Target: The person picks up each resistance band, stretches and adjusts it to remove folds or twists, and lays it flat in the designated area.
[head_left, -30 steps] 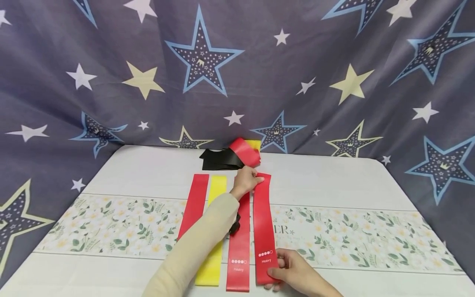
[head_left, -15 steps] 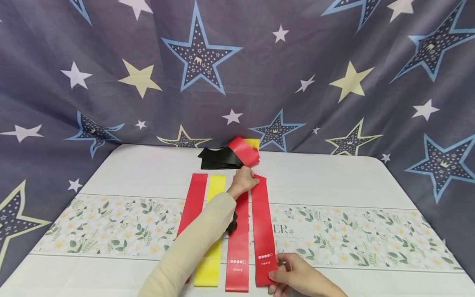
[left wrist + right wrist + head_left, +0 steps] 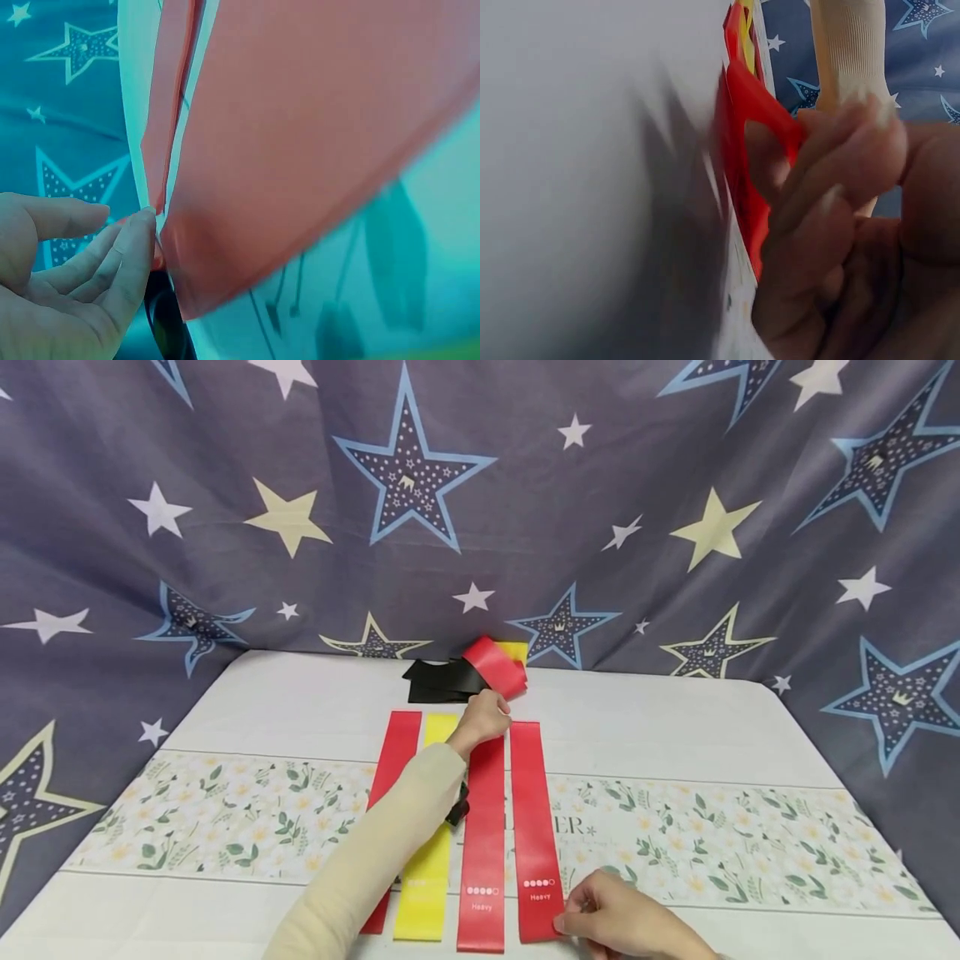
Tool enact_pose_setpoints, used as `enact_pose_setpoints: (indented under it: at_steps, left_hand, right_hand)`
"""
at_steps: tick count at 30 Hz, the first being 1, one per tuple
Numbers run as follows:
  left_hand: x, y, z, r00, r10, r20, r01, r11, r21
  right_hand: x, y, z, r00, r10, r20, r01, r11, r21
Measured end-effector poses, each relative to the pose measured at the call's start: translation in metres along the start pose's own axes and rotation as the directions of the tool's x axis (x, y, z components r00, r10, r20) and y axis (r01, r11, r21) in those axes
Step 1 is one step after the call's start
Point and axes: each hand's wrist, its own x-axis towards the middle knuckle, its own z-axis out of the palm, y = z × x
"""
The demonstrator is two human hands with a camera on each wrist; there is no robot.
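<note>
Two red resistance bands printed "Heavy" lie flat, side by side: a middle band (image 3: 482, 843) and a rightmost band (image 3: 534, 827). My left hand (image 3: 483, 718) is at their far ends. In the left wrist view its fingertips (image 3: 142, 225) touch the table by the red bands' ends, the thumb held apart. At the near right corner of the rightmost band, my right hand (image 3: 611, 914) pinches the edge. The right wrist view shows that red band (image 3: 761, 97) bent up between thumb and fingers. The left forearm partly covers a yellow band (image 3: 423, 893) and another red band (image 3: 395, 743).
Black bands (image 3: 442, 681), a folded red band (image 3: 495, 667) and a bit of yellow band (image 3: 514, 651) lie heaped at the table's back. The white table (image 3: 675, 718) has a floral strip across it. A star-printed cloth (image 3: 600, 527) hangs behind.
The left hand has let go of the rightmost band's far end and moved slightly left. That band's far end now lies flat and straighter. The right hand stays at the near corner.
</note>
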Motion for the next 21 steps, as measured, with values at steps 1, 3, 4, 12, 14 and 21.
enact_pose_setpoints:
  at_steps: [1, 3, 4, 12, 14, 21]
  left_hand:
    - [0.000, -0.001, -0.001, 1.000, -0.002, 0.001, 0.002, 1.000, 0.002]
    - [0.001, -0.003, -0.004, 1.000, 0.000, -0.004, 0.000, 1.000, 0.008]
    - [0.001, -0.003, -0.006, 1.000, 0.002, -0.008, -0.002, 1.000, 0.010]
    - [0.002, -0.013, -0.017, 0.999, -0.016, -0.042, 0.016, 1.000, 0.003]
    - [0.002, -0.015, -0.021, 0.998, -0.020, -0.061, 0.020, 1.000, 0.003]
    - [0.007, -0.026, -0.044, 0.992, -0.009, -0.127, 0.016, 0.999, 0.050]
  right_hand:
    - [0.000, 0.000, -0.001, 1.000, 0.004, -0.014, -0.004, 1.000, -0.024]
    - [0.001, 0.000, -0.004, 1.000, -0.001, -0.029, 0.000, 0.998, -0.064]
    - [0.002, 0.000, -0.006, 0.999, -0.005, -0.034, 0.002, 0.997, -0.077]
    - [0.015, 0.004, -0.019, 0.998, -0.041, -0.054, 0.037, 0.996, -0.083]
    - [0.018, 0.003, -0.022, 0.996, -0.063, -0.068, 0.057, 0.994, -0.090]
    - [0.028, -0.001, -0.029, 0.987, -0.107, -0.122, 0.098, 0.992, -0.080]
